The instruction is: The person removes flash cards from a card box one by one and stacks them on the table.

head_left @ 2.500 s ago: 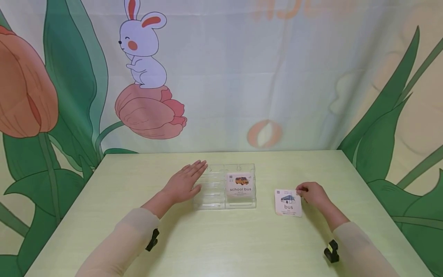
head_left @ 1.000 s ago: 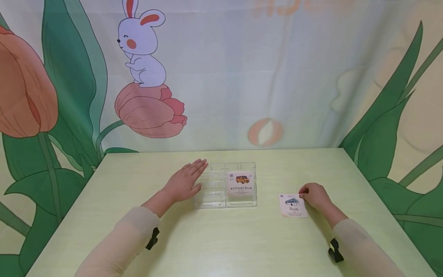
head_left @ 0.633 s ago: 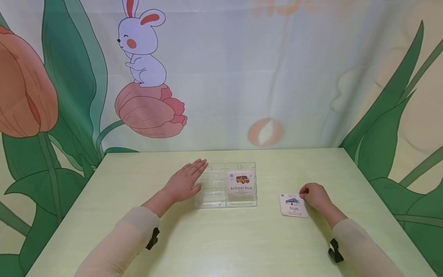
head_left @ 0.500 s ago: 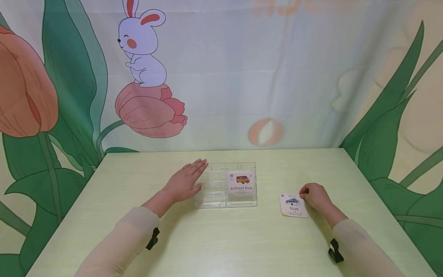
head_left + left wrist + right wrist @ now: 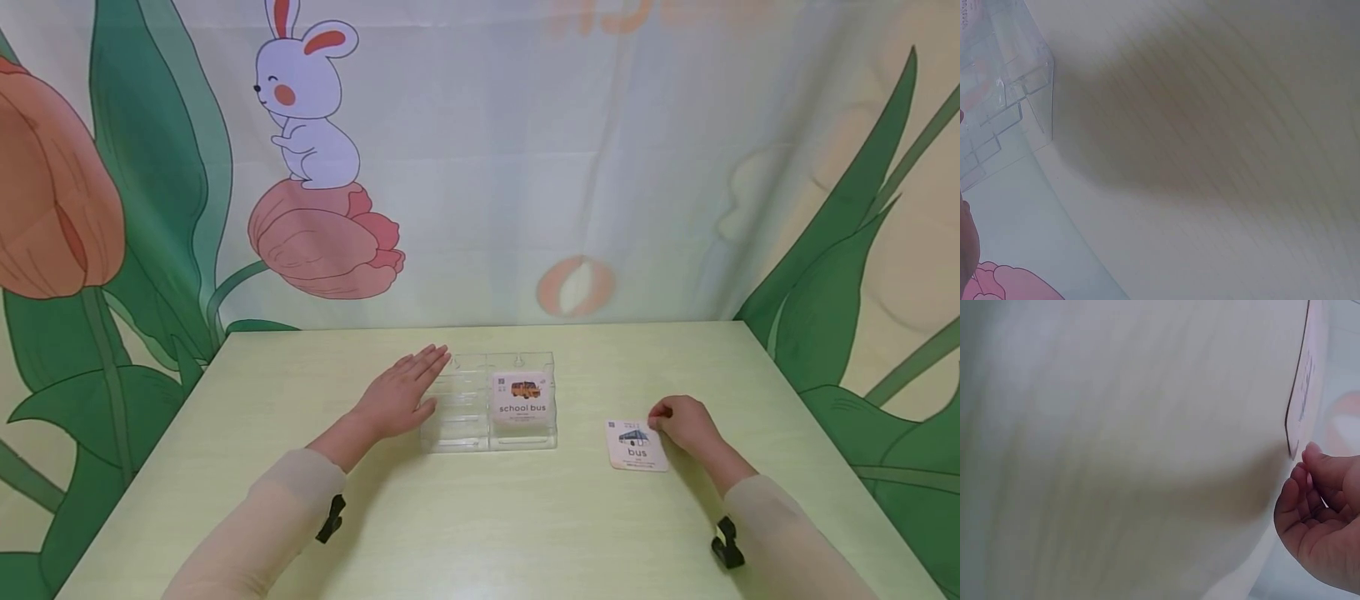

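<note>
A clear plastic card holder [image 5: 454,444] with two bays stands on the table, and a school bus card [image 5: 522,400] sits in its right bay. My left hand [image 5: 396,395] lies along the holder's left side with straight fingers. The left wrist view catches the holder's stepped edge [image 5: 1005,117] and only a sliver of that hand. To the right, my right hand [image 5: 684,423] pinches the upper right corner of a bus card [image 5: 636,454], its printed face turned up. In the right wrist view, thumb and forefinger meet at the card's corner, the other fingers curled.
The pale wooden table [image 5: 480,525] carries the holder and the cards. Behind it hangs a cloth backdrop [image 5: 480,167] printed with a rabbit, tulips and leaves. A black strap clip [image 5: 727,543] hangs below the right sleeve, another strap clip [image 5: 331,518] below the left.
Since the earliest frame, my right hand has shifted the bus card slightly to the right and laid it flatter. Over the last second both hands have stayed nearly still.
</note>
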The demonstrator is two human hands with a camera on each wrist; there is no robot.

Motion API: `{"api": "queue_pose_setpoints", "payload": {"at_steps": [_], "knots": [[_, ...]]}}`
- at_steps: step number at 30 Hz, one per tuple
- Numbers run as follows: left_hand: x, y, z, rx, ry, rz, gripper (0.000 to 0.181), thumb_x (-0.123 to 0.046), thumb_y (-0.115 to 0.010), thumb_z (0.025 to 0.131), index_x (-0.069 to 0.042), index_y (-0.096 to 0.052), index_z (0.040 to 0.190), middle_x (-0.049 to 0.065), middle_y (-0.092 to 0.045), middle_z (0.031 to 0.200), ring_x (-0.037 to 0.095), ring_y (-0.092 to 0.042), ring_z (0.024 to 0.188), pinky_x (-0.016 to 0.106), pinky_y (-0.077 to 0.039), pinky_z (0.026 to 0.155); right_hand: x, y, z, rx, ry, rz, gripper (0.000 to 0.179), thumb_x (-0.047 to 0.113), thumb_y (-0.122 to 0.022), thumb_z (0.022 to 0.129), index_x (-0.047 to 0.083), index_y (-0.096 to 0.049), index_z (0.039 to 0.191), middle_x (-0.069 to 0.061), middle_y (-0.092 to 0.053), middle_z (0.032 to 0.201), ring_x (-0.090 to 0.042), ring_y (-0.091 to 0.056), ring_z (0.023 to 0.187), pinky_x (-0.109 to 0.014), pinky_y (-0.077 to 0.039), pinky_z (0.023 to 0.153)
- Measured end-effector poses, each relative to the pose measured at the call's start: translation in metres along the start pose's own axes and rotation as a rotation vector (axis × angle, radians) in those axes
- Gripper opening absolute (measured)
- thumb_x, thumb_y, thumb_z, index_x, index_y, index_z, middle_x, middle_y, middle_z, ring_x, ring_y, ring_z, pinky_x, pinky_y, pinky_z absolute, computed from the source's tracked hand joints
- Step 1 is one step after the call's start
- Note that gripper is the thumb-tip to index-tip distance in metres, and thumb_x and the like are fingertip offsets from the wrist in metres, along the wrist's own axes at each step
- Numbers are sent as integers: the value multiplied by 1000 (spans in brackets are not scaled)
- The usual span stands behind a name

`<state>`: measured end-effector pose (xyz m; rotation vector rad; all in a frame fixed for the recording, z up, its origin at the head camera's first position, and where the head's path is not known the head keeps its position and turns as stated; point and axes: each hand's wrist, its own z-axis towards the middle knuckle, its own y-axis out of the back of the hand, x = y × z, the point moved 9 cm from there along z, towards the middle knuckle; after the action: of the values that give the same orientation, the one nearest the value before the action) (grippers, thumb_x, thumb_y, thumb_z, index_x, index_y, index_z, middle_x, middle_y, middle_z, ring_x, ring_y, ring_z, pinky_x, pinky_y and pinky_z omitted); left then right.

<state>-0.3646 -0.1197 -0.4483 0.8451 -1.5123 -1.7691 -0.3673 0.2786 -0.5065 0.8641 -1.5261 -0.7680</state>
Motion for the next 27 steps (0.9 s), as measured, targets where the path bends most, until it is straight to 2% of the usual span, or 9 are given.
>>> {"api": "queue_pose_setpoints", "payload": {"at_steps": [16, 23, 27], "knots": [[-2, 2, 0, 7, -1, 6, 67, -25, -52, 102, -1, -30, 160, 15, -31, 169, 35, -29, 158, 51, -29, 129, -5, 19, -1, 0, -73, 86, 22, 11, -62, 101, -6, -67, 114, -24, -67, 111, -31, -57, 96, -39, -54, 85], [-1, 1, 0, -2, -5, 12, 67, -25, -51, 102, -1, -29, 160, 15, -31, 169, 34, -30, 158, 51, -30, 128, -1, 30, -3, -30, -7, 61, 24, 11, -64, 100, -10, -67, 110, -27, -69, 108, -32, -60, 93, -43, -54, 85], [0, 0, 0, -11, -9, 15, 67, -25, -52, 101, -1, -30, 160, 16, -32, 168, 35, -30, 157, 51, -31, 128, 1, 35, -5, -32, -2, 56, 25, 12, -64, 99, -10, -67, 110, -28, -68, 108, -33, -60, 93, -44, -54, 85]]}}
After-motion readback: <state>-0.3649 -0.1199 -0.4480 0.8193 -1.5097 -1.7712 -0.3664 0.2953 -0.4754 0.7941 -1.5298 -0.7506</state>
